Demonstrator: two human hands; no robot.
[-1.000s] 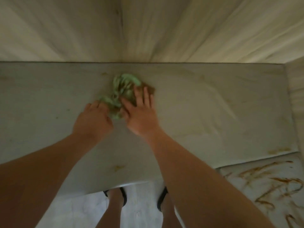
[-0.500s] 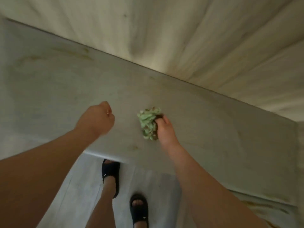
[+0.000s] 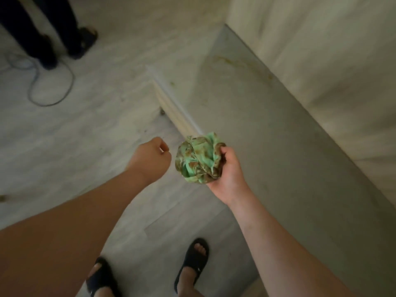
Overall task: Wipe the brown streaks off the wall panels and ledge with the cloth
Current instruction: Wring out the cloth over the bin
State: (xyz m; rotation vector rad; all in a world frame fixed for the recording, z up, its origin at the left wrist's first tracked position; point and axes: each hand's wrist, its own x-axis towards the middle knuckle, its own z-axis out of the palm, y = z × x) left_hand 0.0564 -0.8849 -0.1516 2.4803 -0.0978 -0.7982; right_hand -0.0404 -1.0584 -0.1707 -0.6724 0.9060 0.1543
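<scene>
The ledge (image 3: 267, 129) runs on a slant from the upper middle down to the right, its back edge meeting the pale wall panels (image 3: 321, 50) and its front edge (image 3: 177, 112) dropping as a light strip to the floor (image 3: 96, 125). Its near corner juts out towards the left at the upper middle. Left of that corner the floor lies wide and bare, save for a thin cable (image 3: 64, 91) looped in the upper left and the dark legs of a second person (image 3: 42, 28) standing at the loop's top. The person's own feet in black sandals (image 3: 197, 260) stand on the floor just beside the ledge's front. The left hand (image 3: 152, 159) hangs over the floor, fingers curled into a fist with nothing in it. The right hand (image 3: 229, 174) is turned palm up beside it and grips the cloth (image 3: 199, 159), fingers wrapped round its right side. The two hands are near each other but apart. The cloth is held up in the air over the line of the ledge's front edge, off the surface. It is bunched into a tight ball, light green, blotched all over with brown. A faint brown streak (image 3: 246, 65) curves across the ledge's far end, close to the wall.
</scene>
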